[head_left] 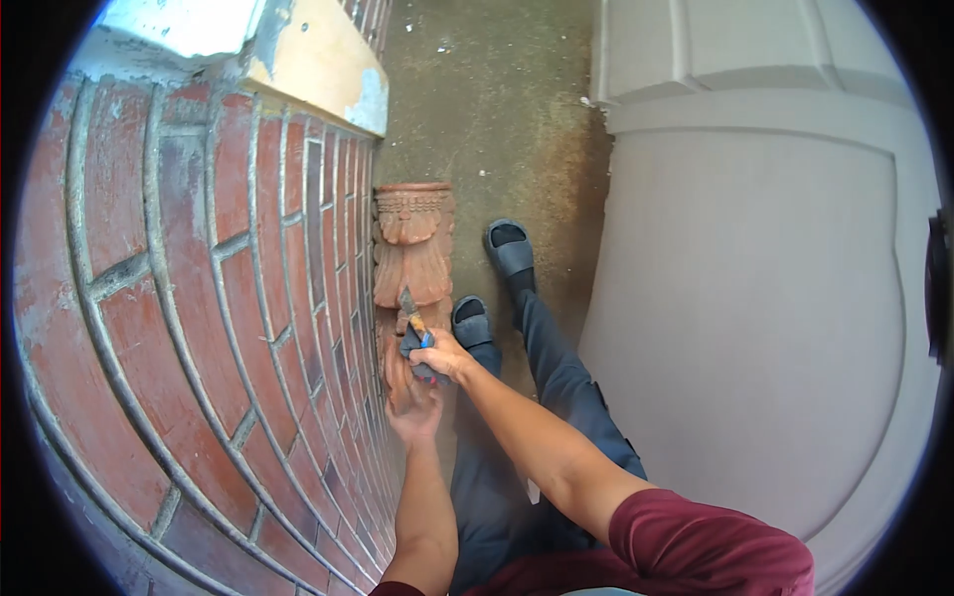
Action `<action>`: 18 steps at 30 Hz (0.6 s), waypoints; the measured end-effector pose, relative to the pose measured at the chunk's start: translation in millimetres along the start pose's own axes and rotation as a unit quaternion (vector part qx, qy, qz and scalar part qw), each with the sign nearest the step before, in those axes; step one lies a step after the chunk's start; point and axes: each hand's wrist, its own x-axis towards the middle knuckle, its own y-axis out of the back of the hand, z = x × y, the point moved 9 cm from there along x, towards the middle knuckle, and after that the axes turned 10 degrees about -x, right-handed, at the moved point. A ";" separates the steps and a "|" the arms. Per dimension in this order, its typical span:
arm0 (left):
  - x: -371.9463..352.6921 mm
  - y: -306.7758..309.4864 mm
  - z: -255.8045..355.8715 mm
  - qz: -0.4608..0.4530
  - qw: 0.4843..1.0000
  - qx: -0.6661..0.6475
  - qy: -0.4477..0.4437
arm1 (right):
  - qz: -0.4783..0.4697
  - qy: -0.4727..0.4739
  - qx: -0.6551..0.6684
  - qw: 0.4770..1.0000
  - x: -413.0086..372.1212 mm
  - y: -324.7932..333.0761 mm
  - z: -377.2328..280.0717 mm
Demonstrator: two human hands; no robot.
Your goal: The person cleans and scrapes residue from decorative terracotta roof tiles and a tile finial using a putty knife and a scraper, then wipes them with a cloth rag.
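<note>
My right hand (444, 355) is closed around a small trowel (416, 321) with a pointed grey blade, a yellow-brown handle and a blue end. The blade overlaps the middle of a reddish terracotta column (412, 268) moulded with leaf-like tiers. Bunched under the right hand is a dark grey cloth-like bundle (421, 372) with small pink spots; I cannot tell which hand holds it. My left hand (413, 421) lies at the near part of the column, below the bundle, thumb and fingers apart and some fingertips hidden.
A red brick wall (229, 288) with raised grey joints runs close along the left. At the right stands a large smooth grey moulded surface (745, 278). Both feet in dark sandals (511, 250) stand on the stained concrete floor (477, 119). A cream ledge (323, 65) juts out at the upper left.
</note>
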 end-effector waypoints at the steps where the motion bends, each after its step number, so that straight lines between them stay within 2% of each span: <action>1: -1.0 -4.1 -1.7 0.006 1.000 0.001 -0.006 | 0.005 0.007 -0.012 1.000 -4.2 4.2 -8.1; 3: -7.9 -1.5 -0.4 0.030 0.999 0.005 -0.026 | -0.001 0.011 -0.028 1.000 -9.7 1.2 -14.5; 6: 4.2 3.0 6.0 -0.005 1.000 0.006 -0.001 | 0.018 0.010 0.002 1.000 -8.4 0.8 -9.4; 8: 3.7 -2.2 6.7 -0.032 0.999 0.024 0.002 | 0.014 -0.009 -0.027 0.999 -2.4 2.5 -3.5; 11: -3.2 6.8 8.5 0.013 0.999 0.007 -0.032 | 0.005 -0.011 -0.016 1.000 4.5 -2.3 7.1; 18: 2.7 9.9 8.5 -0.062 0.997 0.018 0.048 | -0.002 0.013 0.020 1.000 8.7 -0.4 3.3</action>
